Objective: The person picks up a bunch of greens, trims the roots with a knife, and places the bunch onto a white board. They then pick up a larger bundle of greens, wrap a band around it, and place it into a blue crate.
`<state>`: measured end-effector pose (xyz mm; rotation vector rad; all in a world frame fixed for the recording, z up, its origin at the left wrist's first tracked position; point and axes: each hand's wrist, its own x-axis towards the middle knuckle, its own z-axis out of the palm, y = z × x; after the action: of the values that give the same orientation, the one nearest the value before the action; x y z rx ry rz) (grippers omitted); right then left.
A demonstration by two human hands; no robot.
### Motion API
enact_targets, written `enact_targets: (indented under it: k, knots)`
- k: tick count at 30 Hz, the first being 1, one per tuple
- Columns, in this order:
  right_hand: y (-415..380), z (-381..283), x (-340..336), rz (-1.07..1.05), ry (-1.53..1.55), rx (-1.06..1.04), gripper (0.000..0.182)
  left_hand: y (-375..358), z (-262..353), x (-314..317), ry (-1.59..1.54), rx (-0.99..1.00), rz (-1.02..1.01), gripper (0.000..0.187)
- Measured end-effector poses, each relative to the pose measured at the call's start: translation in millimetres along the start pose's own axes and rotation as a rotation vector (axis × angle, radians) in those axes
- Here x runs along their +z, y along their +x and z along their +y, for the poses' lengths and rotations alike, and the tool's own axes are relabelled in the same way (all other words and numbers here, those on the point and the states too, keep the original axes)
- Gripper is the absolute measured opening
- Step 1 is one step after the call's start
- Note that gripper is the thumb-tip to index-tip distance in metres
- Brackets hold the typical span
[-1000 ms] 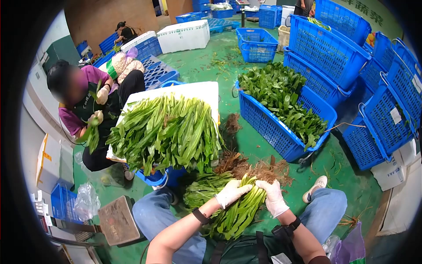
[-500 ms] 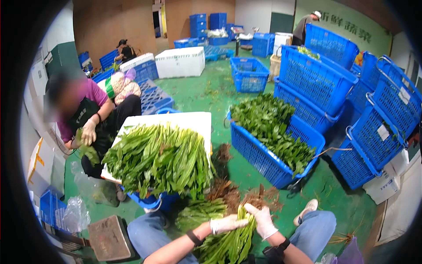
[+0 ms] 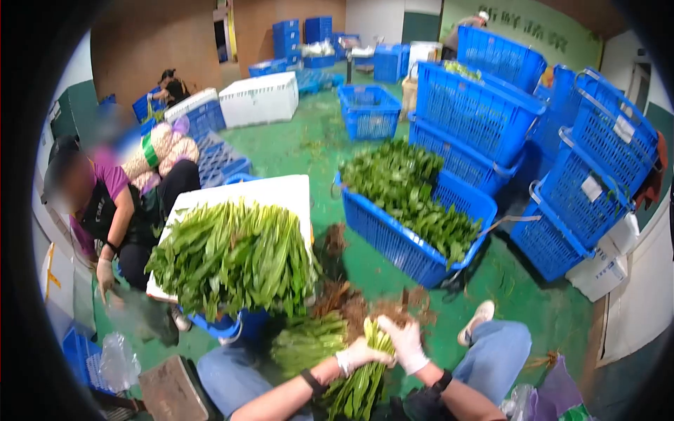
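Both my hands wear white gloves and hold one bundle of long green leafy stalks [image 3: 361, 382] over my lap. My left hand [image 3: 359, 354] wraps the bundle from the left side. My right hand [image 3: 402, 342] grips its upper end, close to the brown roots [image 3: 382, 309]. More green stalks [image 3: 309, 340] lie on the floor just left of the bundle. A large pile of the same greens [image 3: 235, 256] rests on a white foam board [image 3: 277, 193] in front of me.
A blue crate [image 3: 400, 242] full of dark leafy greens stands to the right. Stacked empty blue crates [image 3: 562, 140] line the right side. A person in a purple shirt [image 3: 105, 210] crouches at left. Root clumps [image 3: 340, 298] litter the green floor. A scale [image 3: 172, 389] sits lower left.
The view has tilted up and shifted, so my hands sit lower in frame. My hands stay on the bundle. The person at left has lowered a hand toward the floor.
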<state>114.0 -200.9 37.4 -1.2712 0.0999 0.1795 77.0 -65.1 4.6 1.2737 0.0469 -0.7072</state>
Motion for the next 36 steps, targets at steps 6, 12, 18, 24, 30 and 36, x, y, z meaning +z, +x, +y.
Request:
enact_targets:
  k: [6,12,18,24,30,36]
  knots:
    - [25.4,-23.2,-42.9,0.022,-0.089,0.005,0.03,-13.1,33.2,4.9,-0.304,0.05,-0.054,0.035]
    - [-5.5,-31.1,-66.0,-0.076,-0.784,-0.396,0.014,-5.3,30.5,-7.0,-0.235,0.016,0.117,0.037]
    - [-19.7,-40.5,-53.8,-0.134,-0.918,-0.552,0.022,0.4,21.6,-0.4,0.3,-0.007,0.172,0.039]
    - [-2.0,-43.2,-63.7,-0.316,-1.153,-0.616,0.032,0.0,18.7,1.0,0.291,-0.057,0.019,0.048]
    - [3.3,-38.0,-71.6,-0.473,-1.039,-0.435,0.027,-8.3,26.3,-5.1,0.274,-0.086,-0.094,0.049]
    - [-0.9,-24.9,-70.4,-0.351,-0.717,-0.294,0.019,-8.9,23.8,-11.5,0.033,-0.182,-0.282,0.057]
